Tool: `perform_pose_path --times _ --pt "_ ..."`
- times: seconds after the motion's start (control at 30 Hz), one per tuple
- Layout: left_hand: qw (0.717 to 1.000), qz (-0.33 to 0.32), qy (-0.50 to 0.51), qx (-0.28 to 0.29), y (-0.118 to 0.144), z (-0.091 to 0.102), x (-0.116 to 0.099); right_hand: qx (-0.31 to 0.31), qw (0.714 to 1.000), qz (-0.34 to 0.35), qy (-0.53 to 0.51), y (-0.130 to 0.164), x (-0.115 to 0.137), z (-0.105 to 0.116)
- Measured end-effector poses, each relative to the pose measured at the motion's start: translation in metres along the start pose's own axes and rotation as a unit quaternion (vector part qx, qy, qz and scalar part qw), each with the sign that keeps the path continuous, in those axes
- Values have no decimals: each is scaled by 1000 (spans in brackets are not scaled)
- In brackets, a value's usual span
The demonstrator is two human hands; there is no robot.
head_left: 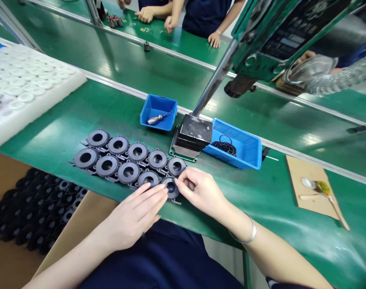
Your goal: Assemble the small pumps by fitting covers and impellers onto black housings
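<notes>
Two rows of round black plastic housings (107, 165), each with a central hole, stand on the green bench top. My left hand (130, 216) reaches over the near right end of the rows. Its fingers are stretched out, with the tips at the left side of the nearest end housing (171, 188). A small dark bit shows below the left palm, too little to name. My right hand (202, 190) is at that housing's right edge, thumb and forefinger curled into a pinch. Whatever lies between those fingertips is hidden.
Behind the rows are a blue bin (158, 102) with a screwdriver (157, 119), a press base (196, 130) and a blue bin (245, 146) of black rubber rings (225, 147). White foam (65, 88) lies left; cardboard (309, 180) with a small jar, right. Co-workers' hands show across the bench.
</notes>
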State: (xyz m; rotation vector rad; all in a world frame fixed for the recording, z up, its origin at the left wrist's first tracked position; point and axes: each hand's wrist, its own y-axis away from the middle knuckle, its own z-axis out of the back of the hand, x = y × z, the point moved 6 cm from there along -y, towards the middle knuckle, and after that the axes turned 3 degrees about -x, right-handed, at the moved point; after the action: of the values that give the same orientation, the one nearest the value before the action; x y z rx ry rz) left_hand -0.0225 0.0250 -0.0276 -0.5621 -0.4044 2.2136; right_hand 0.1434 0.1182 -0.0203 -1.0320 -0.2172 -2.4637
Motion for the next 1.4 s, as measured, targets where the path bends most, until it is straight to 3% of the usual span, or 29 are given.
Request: perform_pose_path --times 0.13,0.23,0.37,0.53,0.77,0.97,1.17,1.27,1.4 --pt "999 -7 -26 29 0 -7 -2 -15 998 39 53 -2 2 1" --pt "998 -12 -41 36 -2 -5 -2 -34 982 126 135 -1 10 4" --pt "997 -17 -56 53 -5 -3 -2 25 924 271 269 1 24 0" --pt "993 -9 -66 98 -2 -3 -4 78 881 349 310 -3 33 7" --pt "991 -2 -68 113 -2 -4 -6 149 838 425 308 8 31 18" --pt "993 0 -62 103 -4 -3 -8 149 873 401 233 17 29 24" --pt "993 -2 -65 101 -4 -3 -9 99 912 390 81 28 30 9" --pt "994 2 -62 89 -2 -6 -10 19 940 341 -1 30 29 19" --pt "996 18 -43 77 -1 -5 -8 -173 969 166 -62 30 5 53"
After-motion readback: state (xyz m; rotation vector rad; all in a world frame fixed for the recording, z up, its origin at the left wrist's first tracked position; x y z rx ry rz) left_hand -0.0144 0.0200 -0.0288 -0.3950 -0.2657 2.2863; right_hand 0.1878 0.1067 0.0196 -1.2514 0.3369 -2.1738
